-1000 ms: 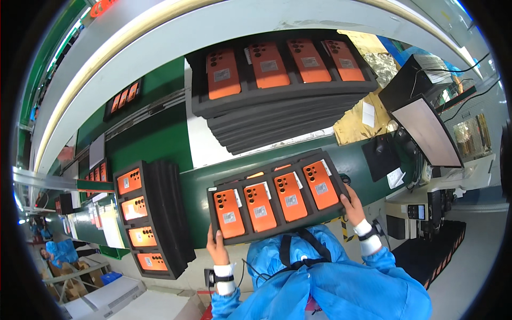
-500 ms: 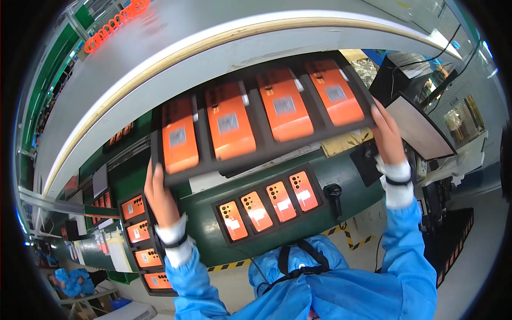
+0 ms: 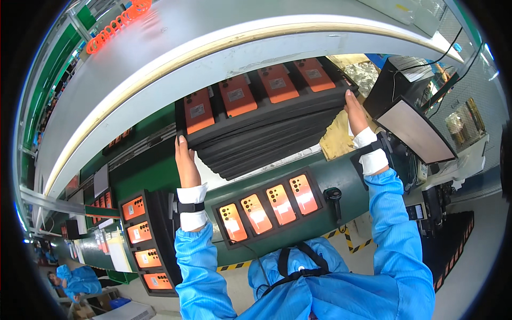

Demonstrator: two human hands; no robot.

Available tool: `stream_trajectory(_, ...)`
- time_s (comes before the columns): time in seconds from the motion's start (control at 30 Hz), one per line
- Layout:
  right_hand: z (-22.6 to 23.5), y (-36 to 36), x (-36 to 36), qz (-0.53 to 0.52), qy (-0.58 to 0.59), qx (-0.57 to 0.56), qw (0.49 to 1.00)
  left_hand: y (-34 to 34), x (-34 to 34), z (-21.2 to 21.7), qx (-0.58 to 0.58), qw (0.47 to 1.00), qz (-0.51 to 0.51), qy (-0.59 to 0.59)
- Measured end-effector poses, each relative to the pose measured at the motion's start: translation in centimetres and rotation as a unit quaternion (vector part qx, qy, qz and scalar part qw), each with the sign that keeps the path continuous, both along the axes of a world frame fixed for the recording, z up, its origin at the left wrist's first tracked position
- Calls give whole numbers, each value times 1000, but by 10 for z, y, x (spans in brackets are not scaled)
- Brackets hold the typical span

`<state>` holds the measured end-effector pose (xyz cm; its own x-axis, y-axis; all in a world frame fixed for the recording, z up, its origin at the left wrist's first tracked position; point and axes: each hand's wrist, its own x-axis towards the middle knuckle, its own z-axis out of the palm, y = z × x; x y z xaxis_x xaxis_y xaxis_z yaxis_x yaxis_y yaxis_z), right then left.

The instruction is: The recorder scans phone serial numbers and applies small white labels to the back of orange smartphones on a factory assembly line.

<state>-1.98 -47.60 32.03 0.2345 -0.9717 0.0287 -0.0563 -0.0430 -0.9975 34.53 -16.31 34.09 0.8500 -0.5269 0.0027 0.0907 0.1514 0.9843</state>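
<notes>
A black tray with orange phones in its slots sits on top of a stack of black trays under the shelf. My left hand is at its near left corner, thumb up against the edge and the other fingers partly hidden. My right hand holds its right edge, fingers close to the side. Nearer to me, a smaller black tray holds several orange phones, camera side up, on the green table.
A grey shelf overhangs the stack. A handheld scanner stands right of the near tray, with a monitor beyond. More trays of orange phones stand at the left. A person in blue is far left.
The tray has gone from the air down and away onto the stack under the shelf. Both hands have moved closer together with it, and the stack now shows beneath.
</notes>
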Motion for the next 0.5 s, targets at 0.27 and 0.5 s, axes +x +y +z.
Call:
stream_trajectory(0.27, -14, -21, -2, 46, -111, 45, 992, 4, -21, 19, 41, 994, 4, -101)
stream_trajectory(0.5, -26, -34, -10, -21, -58, 63, 996, 8, -22, 12, 67, 983, 9, -172)
